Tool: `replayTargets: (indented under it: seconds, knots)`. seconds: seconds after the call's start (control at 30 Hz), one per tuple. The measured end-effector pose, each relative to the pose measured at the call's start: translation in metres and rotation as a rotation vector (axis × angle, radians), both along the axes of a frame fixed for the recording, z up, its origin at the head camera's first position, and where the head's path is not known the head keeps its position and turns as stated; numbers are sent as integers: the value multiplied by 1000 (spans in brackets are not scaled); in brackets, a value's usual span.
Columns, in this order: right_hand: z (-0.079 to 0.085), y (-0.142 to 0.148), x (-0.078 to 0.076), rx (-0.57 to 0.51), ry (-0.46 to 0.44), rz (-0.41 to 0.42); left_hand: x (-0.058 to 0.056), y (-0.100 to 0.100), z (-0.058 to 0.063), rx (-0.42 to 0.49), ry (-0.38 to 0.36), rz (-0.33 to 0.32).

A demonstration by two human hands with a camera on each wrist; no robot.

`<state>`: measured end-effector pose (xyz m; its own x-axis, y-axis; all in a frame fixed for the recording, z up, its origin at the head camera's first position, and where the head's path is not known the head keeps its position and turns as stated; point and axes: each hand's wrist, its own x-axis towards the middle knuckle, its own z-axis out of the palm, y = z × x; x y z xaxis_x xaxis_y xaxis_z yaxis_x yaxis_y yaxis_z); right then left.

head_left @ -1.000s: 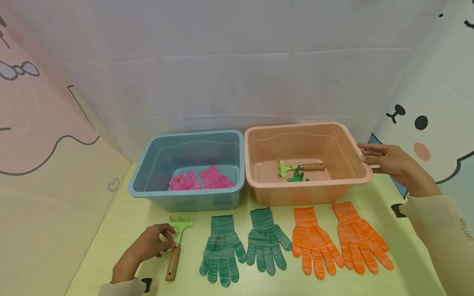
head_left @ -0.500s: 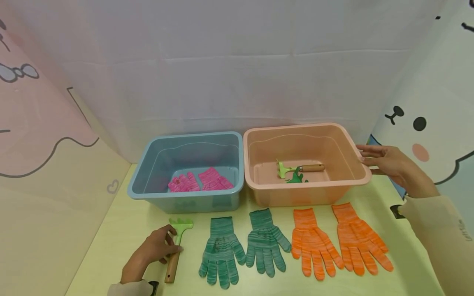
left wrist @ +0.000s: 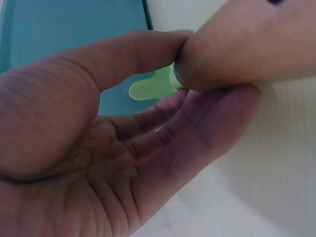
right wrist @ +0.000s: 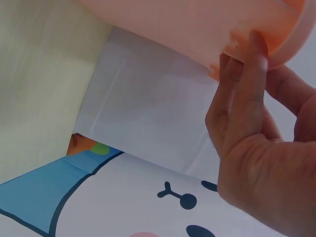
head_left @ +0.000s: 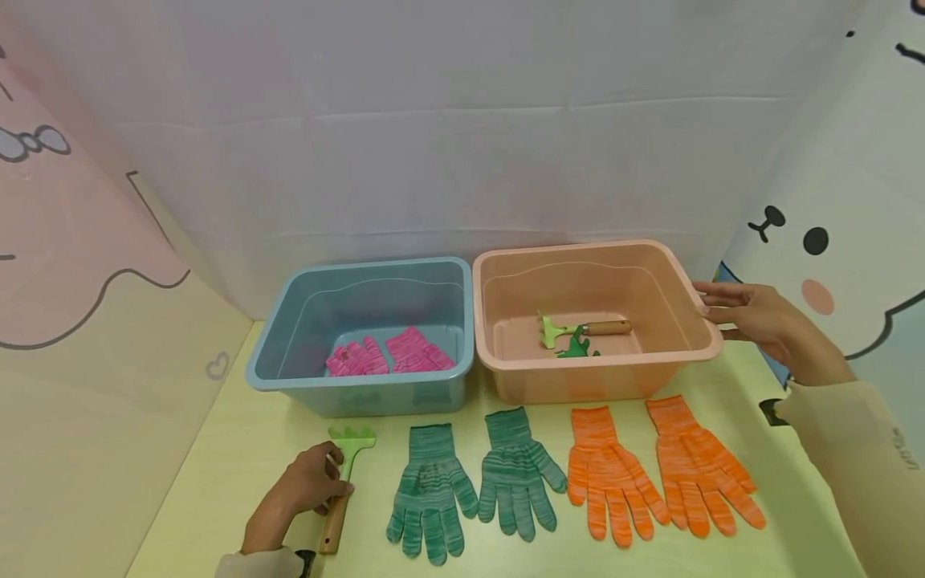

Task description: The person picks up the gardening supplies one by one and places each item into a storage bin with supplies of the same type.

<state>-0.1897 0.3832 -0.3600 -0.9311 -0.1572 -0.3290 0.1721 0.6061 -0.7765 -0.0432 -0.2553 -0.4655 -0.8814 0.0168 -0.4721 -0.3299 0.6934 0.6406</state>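
On the table, my left hand [head_left: 309,480] pinches a small hand rake [head_left: 336,514] between thumb and fingers, near where the wooden handle meets the light-green head. The left wrist view shows the handle [left wrist: 237,44] running between thumb and fingertips, with a green tine [left wrist: 148,89] beyond. My right hand [head_left: 762,321] holds the right rim of a peach basin [head_left: 600,381]; the right wrist view has fingers [right wrist: 249,94] under that rim. Inside this basin lie another hand rake [head_left: 607,327] and a dark-green tool head [head_left: 576,345], partly hidden by the front wall.
Left of the peach basin stands a blue basin [head_left: 361,397] holding pink gloves [head_left: 419,353]. Across the front lie two green gloves [head_left: 431,498] [head_left: 516,474] and two orange gloves [head_left: 610,474] [head_left: 704,466]. White cloth [head_left: 448,136] hangs behind; printed panels flank the table.
My left hand has shifted slightly right, and its thumb has come over onto the rake's handle. The right hand stays at the peach basin's rim.
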Motion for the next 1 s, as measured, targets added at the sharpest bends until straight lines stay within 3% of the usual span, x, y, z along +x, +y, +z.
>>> replayTargets:
  seconds: [0.37, 0.73, 1.0]
  knots:
    - [0, 1, -1, -2, -4, -5, 1, 0, 1, -35, 7, -3]
    - [-2, 0, -1, -19, 2, -1, 0, -2, 7, 29, 44, -118]
    - [-2, 1, -2, 4, -8, 5, -5, 8, 18, 116, 94, -186]
